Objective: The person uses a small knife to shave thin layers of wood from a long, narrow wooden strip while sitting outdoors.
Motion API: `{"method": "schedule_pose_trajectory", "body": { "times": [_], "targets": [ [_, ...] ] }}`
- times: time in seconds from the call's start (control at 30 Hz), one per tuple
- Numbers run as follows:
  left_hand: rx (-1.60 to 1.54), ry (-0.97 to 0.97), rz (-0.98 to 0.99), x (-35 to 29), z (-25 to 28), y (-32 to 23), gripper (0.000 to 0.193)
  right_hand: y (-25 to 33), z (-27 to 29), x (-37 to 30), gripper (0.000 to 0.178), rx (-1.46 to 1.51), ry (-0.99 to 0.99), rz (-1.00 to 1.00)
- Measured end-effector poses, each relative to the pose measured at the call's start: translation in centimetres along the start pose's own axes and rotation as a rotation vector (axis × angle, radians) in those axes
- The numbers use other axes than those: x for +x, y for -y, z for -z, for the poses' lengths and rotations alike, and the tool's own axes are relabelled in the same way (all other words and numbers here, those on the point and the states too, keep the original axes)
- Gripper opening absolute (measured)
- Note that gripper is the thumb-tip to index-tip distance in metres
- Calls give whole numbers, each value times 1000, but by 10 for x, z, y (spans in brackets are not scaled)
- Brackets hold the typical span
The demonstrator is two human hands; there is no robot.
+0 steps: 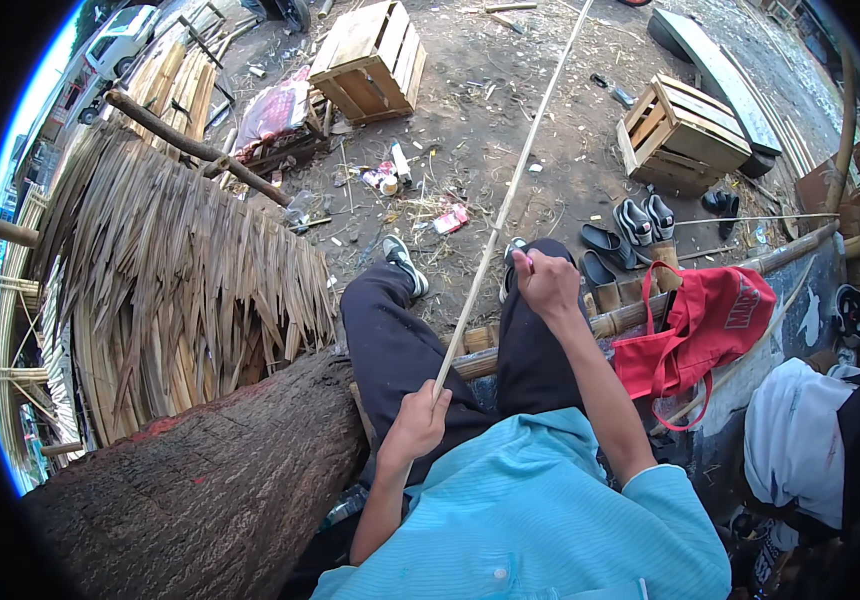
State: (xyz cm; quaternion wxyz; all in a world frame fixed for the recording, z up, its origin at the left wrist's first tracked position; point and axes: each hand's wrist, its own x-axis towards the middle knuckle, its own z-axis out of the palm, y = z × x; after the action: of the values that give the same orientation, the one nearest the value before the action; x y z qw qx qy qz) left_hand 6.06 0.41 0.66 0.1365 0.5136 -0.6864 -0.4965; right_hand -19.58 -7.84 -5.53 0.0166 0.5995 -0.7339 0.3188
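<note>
Along the person's left side stands a broad panel of dry thatch (190,270), with a rough trunk (220,480) lying nearer. Ahead, a slim bamboo pole (496,228) rises from between the legs and runs out past the upper edge of view. Two slatted crates (368,62) (685,135) sit farther off; a red bag (695,330) lies to the right. The left hand (415,425) is wrapped around the pole's near end, its only visible hold, so a slack grip or turned wrist could let the long far part swing or dip. Sliding through bare fingers, it could leave splinters. The right hand (548,285) is curled tight over the right knee, apart from the pole; whether it encloses anything I cannot tell, though a small pink spot (528,262) shows by its thumb.
</note>
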Motion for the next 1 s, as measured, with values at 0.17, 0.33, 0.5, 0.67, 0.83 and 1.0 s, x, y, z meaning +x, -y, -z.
{"method": "schedule_pose_trajectory", "body": {
  "times": [0.17, 0.33, 0.5, 0.67, 0.83, 1.0],
  "targets": [
    [57, -102, 36, -6, -6, 4, 23, 34, 18, -16, 49, 126, 259, 300],
    [14, -150, 76, -5, -4, -4, 19, 72, 31, -61, 47, 237, 424, 399],
    [58, -159, 101, -15, 8, -4, 19, 27, 4, -24, 50, 128, 146, 142],
    [6, -144, 127, -12, 4, -3, 22, 21, 13, -11, 49, 136, 273, 211],
    [18, -134, 70, -15, 3, 6, 22, 50, 12, -45, 48, 284, 352, 481],
    [-43, 40, 78, -29, 23, 8, 23, -30, -6, 52, 52, -31, 14, 25]
  ]
}}
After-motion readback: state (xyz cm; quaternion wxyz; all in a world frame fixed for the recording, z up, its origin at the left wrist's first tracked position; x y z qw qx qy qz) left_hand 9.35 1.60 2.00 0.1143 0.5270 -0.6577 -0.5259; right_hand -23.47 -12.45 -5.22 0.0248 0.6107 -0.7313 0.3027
